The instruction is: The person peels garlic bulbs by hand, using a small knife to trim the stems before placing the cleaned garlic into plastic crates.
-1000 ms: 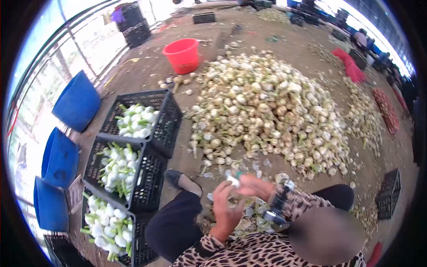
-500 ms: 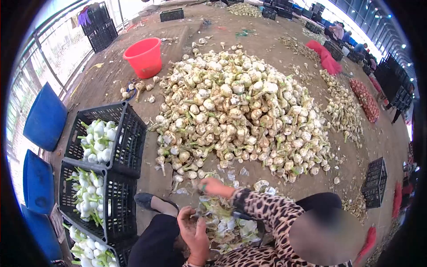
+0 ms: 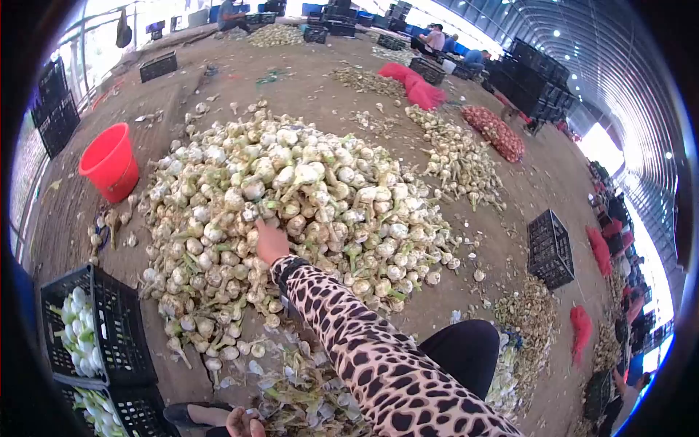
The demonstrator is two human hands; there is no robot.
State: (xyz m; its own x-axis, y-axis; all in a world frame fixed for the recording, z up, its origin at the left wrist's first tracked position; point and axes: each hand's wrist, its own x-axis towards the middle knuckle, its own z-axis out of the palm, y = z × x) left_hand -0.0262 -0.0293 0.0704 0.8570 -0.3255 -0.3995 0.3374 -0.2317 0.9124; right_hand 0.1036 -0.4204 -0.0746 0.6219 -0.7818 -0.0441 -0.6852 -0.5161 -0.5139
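My right hand (image 3: 272, 242), in a leopard-print sleeve, reaches into the middle of a big heap of garlic bulbs (image 3: 349, 218). Its fingertips are in among the bulbs, right at a garlic bulb (image 3: 250, 212), and are partly hidden there. At the bottom edge my left hand (image 3: 246, 422) shows only in part, with its fingers curled and a small whitish bit at them; I cannot tell what it holds. Beside it lies a litter of garlic skins and cut stalks (image 3: 309, 397) on the ground before me.
Black crates (image 3: 120, 320) of trimmed white garlic (image 3: 79, 331) stand at left. A red bucket (image 3: 111, 164) sits beyond them. Another black crate (image 3: 550, 249) is at right, near smaller garlic piles (image 3: 462, 156) and red net sacks (image 3: 494, 132). People (image 3: 433, 40) sit farther back.
My right hand has gone from near my lap, beside the left hand, forward into the garlic heap. The left hand is now lower, mostly out of view. The view has turned right and up.
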